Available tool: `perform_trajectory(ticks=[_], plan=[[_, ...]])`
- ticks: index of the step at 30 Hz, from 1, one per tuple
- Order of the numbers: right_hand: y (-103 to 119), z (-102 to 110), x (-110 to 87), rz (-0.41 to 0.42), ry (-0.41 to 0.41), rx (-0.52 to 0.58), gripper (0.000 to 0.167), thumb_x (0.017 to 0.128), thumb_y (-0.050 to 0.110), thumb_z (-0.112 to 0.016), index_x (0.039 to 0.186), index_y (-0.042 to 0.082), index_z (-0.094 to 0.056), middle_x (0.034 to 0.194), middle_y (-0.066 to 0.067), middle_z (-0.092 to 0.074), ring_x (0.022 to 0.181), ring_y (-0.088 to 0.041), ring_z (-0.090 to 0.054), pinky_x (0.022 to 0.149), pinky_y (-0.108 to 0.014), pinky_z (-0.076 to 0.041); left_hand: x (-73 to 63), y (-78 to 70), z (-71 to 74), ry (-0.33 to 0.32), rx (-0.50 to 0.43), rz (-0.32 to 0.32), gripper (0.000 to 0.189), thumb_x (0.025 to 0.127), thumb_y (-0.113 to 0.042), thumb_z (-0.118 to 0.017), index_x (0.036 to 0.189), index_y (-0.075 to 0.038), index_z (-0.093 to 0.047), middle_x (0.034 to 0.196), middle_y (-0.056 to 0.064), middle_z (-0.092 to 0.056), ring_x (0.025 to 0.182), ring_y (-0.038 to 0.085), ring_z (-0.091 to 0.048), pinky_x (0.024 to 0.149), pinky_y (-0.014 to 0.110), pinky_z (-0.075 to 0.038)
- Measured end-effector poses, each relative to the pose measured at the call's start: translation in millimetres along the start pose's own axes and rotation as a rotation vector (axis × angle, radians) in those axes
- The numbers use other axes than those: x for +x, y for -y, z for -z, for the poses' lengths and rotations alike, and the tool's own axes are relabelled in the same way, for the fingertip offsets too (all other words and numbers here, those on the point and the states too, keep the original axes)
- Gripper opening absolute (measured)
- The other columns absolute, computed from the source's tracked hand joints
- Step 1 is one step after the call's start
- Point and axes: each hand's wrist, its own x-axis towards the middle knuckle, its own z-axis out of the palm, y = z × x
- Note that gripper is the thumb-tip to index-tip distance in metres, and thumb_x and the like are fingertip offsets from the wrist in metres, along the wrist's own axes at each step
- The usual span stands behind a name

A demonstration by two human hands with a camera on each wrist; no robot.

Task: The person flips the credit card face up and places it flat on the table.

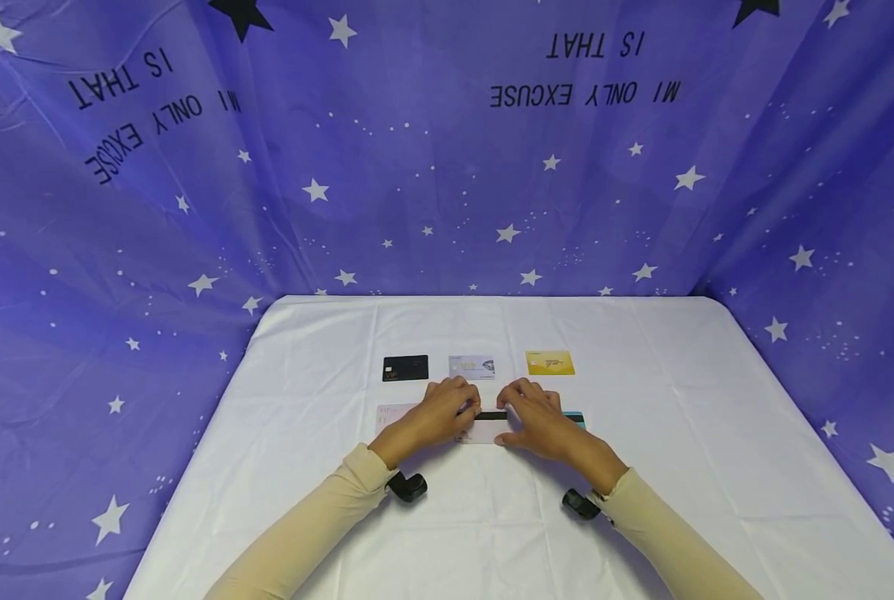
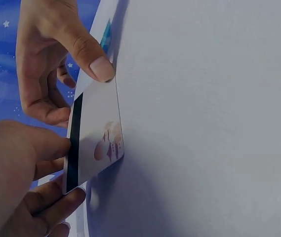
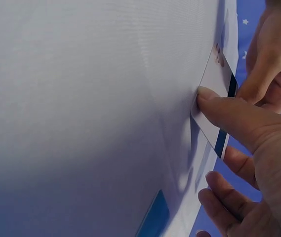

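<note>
A white card [image 1: 486, 431] with a black stripe along its far edge lies between the hands, tilted off the cloth in the left wrist view. My left hand [image 1: 444, 410] pinches its stripe edge near the left end. My right hand [image 1: 542, 421] holds the right end, with the thumb [image 2: 100, 69] on the near edge and a fingertip at the stripe edge. A pale pink card [image 1: 392, 413] lies partly behind my left hand. Beyond my right hand, a blue card [image 1: 577, 417] with a dark stripe shows in part.
On the white-clothed table [image 1: 641, 508], a black card [image 1: 405, 368], a silver card [image 1: 471, 367] and a yellow card [image 1: 550, 363] form a row behind the hands. A purple star-print curtain [image 1: 432, 167] surrounds the back and sides. Black wrist cameras sit at both cuffs.
</note>
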Motion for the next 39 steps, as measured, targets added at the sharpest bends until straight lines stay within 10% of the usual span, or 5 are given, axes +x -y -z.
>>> perform_trajectory(ticks=[20, 30, 39], plan=[[27, 2, -1.0, 0.190, -0.177, -0.235, 0.059, 0.086, 0.038, -0.089, 0.132, 0.016, -0.061, 0.126, 0.001, -0.059, 0.121, -0.022, -0.056, 0.096, -0.046, -0.035, 4.3, -0.3, 19.0, -0.045, -0.337, 0.084, 0.017, 0.104, -0.018, -0.057, 0.096, -0.014, -0.072, 0.106, 0.000, -0.069, 0.102, 0.015, -0.063, 0.096, 0.036, -0.051], [26, 9, 0.1, 0.199, -0.175, -0.103, 0.058, 0.089, 0.041, -0.086, 0.135, 0.015, -0.062, 0.126, 0.002, -0.063, 0.115, -0.016, -0.061, 0.099, -0.046, -0.033, -7.0, 10.2, 30.7, -0.044, -0.489, 0.027, 0.048, 0.113, -0.022, -0.026, 0.114, -0.012, -0.073, 0.118, 0.003, -0.073, 0.117, 0.022, -0.065, 0.108, 0.046, -0.046], [28, 16, 1.2, 0.157, -0.175, 0.097, 0.056, 0.091, 0.034, -0.084, 0.137, 0.011, -0.061, 0.133, -0.003, -0.066, 0.120, -0.022, -0.064, 0.108, -0.051, -0.029, -12.5, 15.4, 25.1, 0.046, -0.463, -0.023, 0.032, 0.100, -0.010, -0.057, 0.132, -0.008, -0.058, 0.127, 0.009, -0.071, 0.118, 0.023, -0.067, 0.100, 0.040, -0.053]])
